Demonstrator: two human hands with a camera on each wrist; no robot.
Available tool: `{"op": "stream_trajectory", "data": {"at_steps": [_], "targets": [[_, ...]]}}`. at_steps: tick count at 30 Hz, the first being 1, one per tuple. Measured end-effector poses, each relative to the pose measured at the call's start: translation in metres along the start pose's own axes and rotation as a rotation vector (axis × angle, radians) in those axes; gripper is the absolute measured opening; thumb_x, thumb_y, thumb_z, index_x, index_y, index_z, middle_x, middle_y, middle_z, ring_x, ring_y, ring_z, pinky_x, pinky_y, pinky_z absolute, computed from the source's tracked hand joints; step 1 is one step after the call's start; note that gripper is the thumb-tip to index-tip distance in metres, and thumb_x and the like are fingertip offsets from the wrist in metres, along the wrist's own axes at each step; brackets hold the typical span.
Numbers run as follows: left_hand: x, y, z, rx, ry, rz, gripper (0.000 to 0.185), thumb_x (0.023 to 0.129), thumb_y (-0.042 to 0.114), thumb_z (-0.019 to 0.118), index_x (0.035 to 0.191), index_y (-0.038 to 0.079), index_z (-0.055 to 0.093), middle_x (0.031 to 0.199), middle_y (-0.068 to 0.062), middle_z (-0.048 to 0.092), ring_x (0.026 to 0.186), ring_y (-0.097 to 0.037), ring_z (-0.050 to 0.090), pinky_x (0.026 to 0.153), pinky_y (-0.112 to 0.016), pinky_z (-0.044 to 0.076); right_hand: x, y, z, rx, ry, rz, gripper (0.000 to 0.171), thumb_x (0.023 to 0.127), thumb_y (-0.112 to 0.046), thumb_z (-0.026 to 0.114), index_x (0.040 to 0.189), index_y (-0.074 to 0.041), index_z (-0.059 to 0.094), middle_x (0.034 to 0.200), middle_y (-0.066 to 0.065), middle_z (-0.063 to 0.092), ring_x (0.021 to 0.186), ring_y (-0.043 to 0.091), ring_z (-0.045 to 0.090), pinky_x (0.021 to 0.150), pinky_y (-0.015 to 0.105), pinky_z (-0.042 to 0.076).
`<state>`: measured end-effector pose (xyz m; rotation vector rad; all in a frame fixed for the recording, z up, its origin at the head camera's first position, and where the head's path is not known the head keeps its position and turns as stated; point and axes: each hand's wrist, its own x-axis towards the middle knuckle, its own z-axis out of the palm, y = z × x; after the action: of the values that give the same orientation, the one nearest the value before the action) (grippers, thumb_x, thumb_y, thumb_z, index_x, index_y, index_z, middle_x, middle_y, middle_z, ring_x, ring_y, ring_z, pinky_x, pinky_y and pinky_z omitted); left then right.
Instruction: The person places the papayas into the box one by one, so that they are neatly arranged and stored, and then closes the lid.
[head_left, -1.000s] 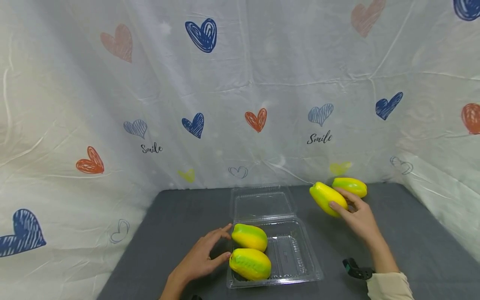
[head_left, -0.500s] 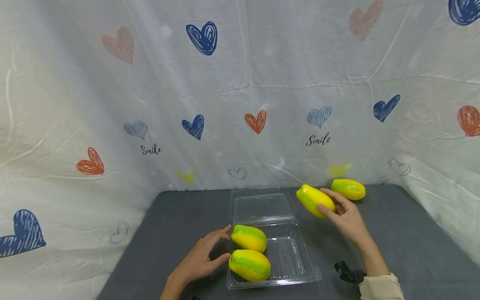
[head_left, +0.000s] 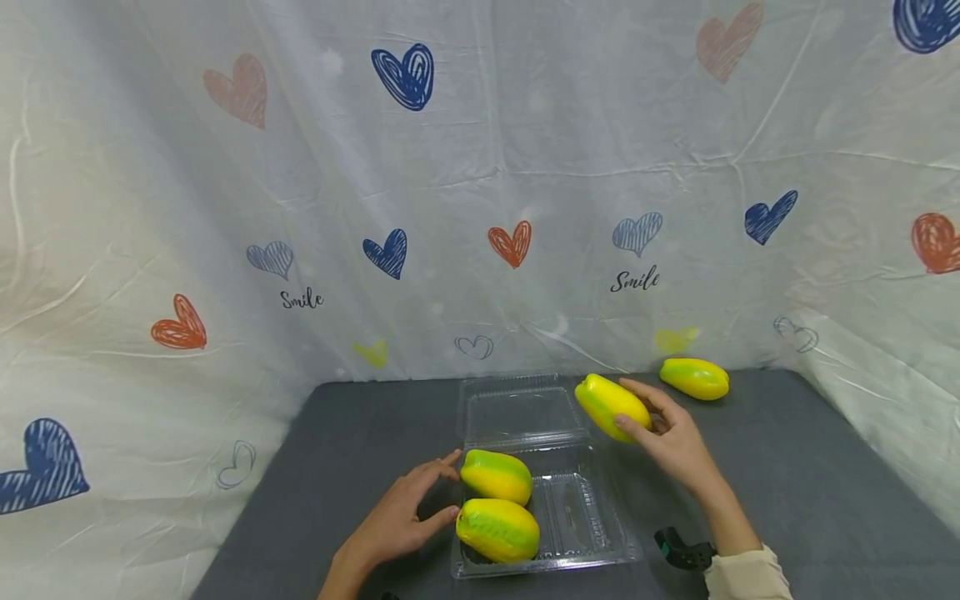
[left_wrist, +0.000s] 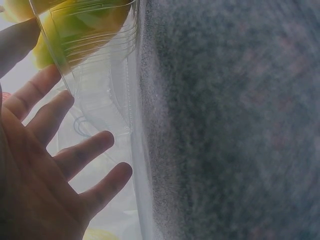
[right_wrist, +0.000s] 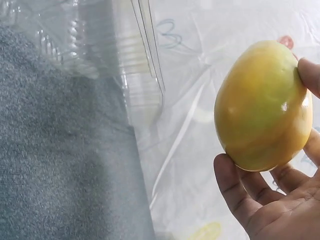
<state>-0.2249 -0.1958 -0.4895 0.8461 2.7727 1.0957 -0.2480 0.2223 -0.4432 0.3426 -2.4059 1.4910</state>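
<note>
a: what sits nearest in the head view?
b: the left hand (head_left: 397, 521), lying on the grey surface (head_left: 315, 467) with its fingers spread and relaxed, holding nothing. its fingertips are at the left edge of the clear clamshell box (head_left: 592, 533), at about 9 o'clock from it.
a: and in the box?
b: two yellow-green papayas, the near papaya (head_left: 498, 530) and the second papaya (head_left: 497, 476), side by side in the left half of the tray. the lid (head_left: 522, 410) lies open flat at 12 o'clock.
a: the right hand?
b: the right hand (head_left: 675, 440) is curled round a third papaya (head_left: 611, 406), thumb on one side and fingers under it, held in the air at about 1 o'clock from the tray, just right of the lid.
a: farther back?
b: a fourth papaya (head_left: 694, 378) lies on the surface at 2 o'clock, well apart from the box, before the heart-print sheet (head_left: 480, 167).
</note>
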Motion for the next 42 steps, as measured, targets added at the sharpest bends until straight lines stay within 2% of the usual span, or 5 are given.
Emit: {"op": "stream_trajectory", "data": {"at_steps": [7, 25, 35, 39, 42], "targets": [[-0.001, 0.001, 0.000, -0.006, -0.001, -0.002, 0.039, 0.099, 0.053, 0.061, 0.130, 0.031, 0.056, 0.164, 0.010, 0.036, 0.148, -0.041, 0.040, 0.104, -0.079, 0.032, 0.001, -0.001, 0.007, -0.044, -0.012, -0.064, 0.054, 0.096, -0.022, 0.073, 0.147, -0.018, 0.055, 0.130, 0.008, 0.062, 0.102, 0.002, 0.057, 0.083, 0.020, 0.054], [0.000, 0.000, 0.001, 0.000, 0.011, 0.003, 0.036, 0.100, 0.050, 0.061, 0.129, 0.029, 0.058, 0.163, 0.009, 0.038, 0.147, -0.039, 0.042, 0.103, -0.077, 0.035, -0.001, -0.008, 0.029, 0.027, -0.141, -0.170, 0.051, 0.094, -0.015, 0.074, 0.143, -0.015, 0.059, 0.126, 0.006, 0.064, 0.101, 0.009, 0.061, 0.081, 0.027, 0.057], [0.000, 0.001, 0.001, 0.007, 0.012, 0.009, 0.037, 0.100, 0.052, 0.060, 0.129, 0.029, 0.057, 0.163, 0.010, 0.038, 0.147, -0.040, 0.041, 0.104, -0.076, 0.036, -0.002, -0.004, 0.038, -0.014, -0.232, -0.138, 0.049, 0.093, -0.026, 0.076, 0.139, -0.021, 0.060, 0.124, 0.002, 0.066, 0.102, 0.015, 0.064, 0.087, 0.031, 0.056], [0.001, 0.000, 0.002, 0.006, 0.012, 0.011, 0.038, 0.100, 0.052, 0.060, 0.129, 0.029, 0.057, 0.163, 0.010, 0.037, 0.147, -0.040, 0.041, 0.103, -0.077, 0.036, -0.002, -0.002, 0.039, -0.040, -0.250, -0.131, 0.050, 0.091, -0.030, 0.078, 0.138, -0.022, 0.061, 0.126, 0.000, 0.066, 0.107, 0.018, 0.065, 0.093, 0.036, 0.055], [0.001, -0.001, 0.002, 0.001, 0.008, 0.010, 0.037, 0.100, 0.051, 0.060, 0.129, 0.029, 0.057, 0.164, 0.011, 0.037, 0.147, -0.040, 0.041, 0.103, -0.077, 0.035, -0.002, -0.001, 0.041, -0.058, -0.258, -0.141, 0.051, 0.090, -0.031, 0.079, 0.137, -0.023, 0.062, 0.126, -0.001, 0.066, 0.108, 0.016, 0.063, 0.094, 0.038, 0.054]]}}
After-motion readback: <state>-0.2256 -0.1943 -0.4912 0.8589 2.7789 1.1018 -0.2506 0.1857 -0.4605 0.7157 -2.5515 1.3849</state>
